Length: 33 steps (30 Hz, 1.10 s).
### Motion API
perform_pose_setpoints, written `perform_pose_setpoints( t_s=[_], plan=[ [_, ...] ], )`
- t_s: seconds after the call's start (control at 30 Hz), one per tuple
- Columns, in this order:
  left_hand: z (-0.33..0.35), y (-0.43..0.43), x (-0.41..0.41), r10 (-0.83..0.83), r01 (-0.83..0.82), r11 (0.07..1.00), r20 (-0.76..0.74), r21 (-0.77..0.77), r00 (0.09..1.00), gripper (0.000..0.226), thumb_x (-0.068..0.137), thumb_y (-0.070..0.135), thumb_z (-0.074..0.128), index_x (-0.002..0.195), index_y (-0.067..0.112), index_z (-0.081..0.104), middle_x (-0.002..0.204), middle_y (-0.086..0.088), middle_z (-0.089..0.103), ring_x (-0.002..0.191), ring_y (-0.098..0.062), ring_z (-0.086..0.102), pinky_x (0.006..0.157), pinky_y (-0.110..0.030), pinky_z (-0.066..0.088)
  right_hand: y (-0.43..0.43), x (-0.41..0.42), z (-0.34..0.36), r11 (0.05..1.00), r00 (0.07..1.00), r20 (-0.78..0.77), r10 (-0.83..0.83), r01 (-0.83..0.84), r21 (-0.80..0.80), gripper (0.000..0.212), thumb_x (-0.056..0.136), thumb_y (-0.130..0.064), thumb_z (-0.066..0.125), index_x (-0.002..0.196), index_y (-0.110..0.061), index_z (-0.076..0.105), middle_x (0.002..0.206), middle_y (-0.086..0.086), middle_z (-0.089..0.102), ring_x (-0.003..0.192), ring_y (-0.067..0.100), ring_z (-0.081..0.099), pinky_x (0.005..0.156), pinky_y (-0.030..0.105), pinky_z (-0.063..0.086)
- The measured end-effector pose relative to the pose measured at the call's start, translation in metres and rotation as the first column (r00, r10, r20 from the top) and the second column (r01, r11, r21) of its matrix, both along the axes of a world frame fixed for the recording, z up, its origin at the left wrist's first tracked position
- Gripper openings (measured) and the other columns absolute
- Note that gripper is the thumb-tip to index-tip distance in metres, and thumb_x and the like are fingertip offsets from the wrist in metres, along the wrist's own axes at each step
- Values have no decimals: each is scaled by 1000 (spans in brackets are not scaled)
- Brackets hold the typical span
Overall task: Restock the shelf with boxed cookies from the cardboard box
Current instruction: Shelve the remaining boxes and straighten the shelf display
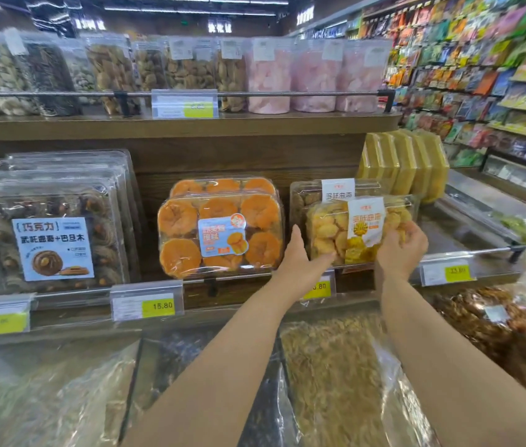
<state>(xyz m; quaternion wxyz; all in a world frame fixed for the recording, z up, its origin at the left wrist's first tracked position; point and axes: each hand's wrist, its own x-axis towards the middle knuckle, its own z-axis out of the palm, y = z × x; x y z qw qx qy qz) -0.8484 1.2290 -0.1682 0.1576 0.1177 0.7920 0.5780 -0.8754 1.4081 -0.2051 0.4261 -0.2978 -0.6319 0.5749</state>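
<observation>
Seating the cookie box [332, 230] upright on the shelf [223, 156]: left hand [300, 258] supports its lower-left corner, fingers apparently straight; right hand [400, 250] fingers curl round its right edge. Long axis runs left-right, between both hands.

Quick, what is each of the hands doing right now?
Left hand: open, fingers flat against the yellow cookie box.
Right hand: gripping the same box.

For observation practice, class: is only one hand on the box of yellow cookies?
No: the left hand touches the lower left of the box of yellow cookies, and the right hand grips its right side.
</observation>
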Motion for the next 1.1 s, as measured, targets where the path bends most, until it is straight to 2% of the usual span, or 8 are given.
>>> perform_pose_setpoints(
  t_s=[0.1,0.17,0.27,0.43,0.57,0.77,0.87,1.1],
  plan=[
    [1,11,-13,78,-79,996,-6,-33,997,91,92,39,55,150,23,-13,161,2,0,146,-21,12,115,-39,20,24,-15,4,1000,1000,20,-16,16,-7,54,98,-31,45,146,-11,32,151,10,30,139,24,31,116,36,22],
    [0,16,-20,107,-107,993,-17,-40,994,89,94,38,53,150,20,-13,160,-1,2,146,-22,13,116,-38,19,32,-28,8,999,982,188,31,-32,2,60,99,-41,36,150,-12,23,155,11,27,143,30,23,119,47,11],
    [-1,23,-23,92,-93,995,-32,-31,995,79,98,33,46,150,21,-12,160,-2,10,145,-22,18,115,-36,20,31,-36,11,997,943,331,10,-35,70,66,97,-50,32,148,-9,27,150,18,33,138,36,30,115,50,19],
    [-8,30,-24,215,-218,976,-107,-15,971,72,100,21,41,150,20,-10,157,-5,15,142,-22,23,114,-33,22,29,-33,3,993,965,243,98,-110,36,61,93,-56,36,134,-11,49,132,13,50,121,31,47,101,43,37],
    [-10,33,-23,247,-262,963,-179,-63,952,73,100,21,40,150,20,-14,158,-5,15,143,-23,23,114,-34,22,37,-32,20,977,957,201,210,-194,-93,58,98,-51,32,126,-7,56,111,11,57,103,25,53,81,31,38],
    [-14,42,-25,304,-362,908,-263,-209,915,84,98,28,43,145,23,-27,135,-12,49,108,-28,59,94,-42,50,46,-31,24,906,890,228,395,-336,-257,70,83,-71,36,128,-22,57,122,6,64,112,27,58,103,45,42],
    [-15,42,-28,318,-389,888,-282,-247,905,85,97,29,43,145,26,-27,123,-11,56,98,-28,63,86,-45,54,46,-30,26,885,876,220,429,-358,-298,74,81,-73,39,129,-20,56,118,6,65,111,27,58,103,45,43],
    [-17,39,-29,283,-362,888,-284,-283,916,87,96,27,45,144,31,-28,126,-8,55,95,-26,63,83,-41,53,46,-32,26,858,867,164,471,-407,-313,68,86,-68,41,128,-16,55,112,7,63,104,25,57,99,39,45]
  ],
)
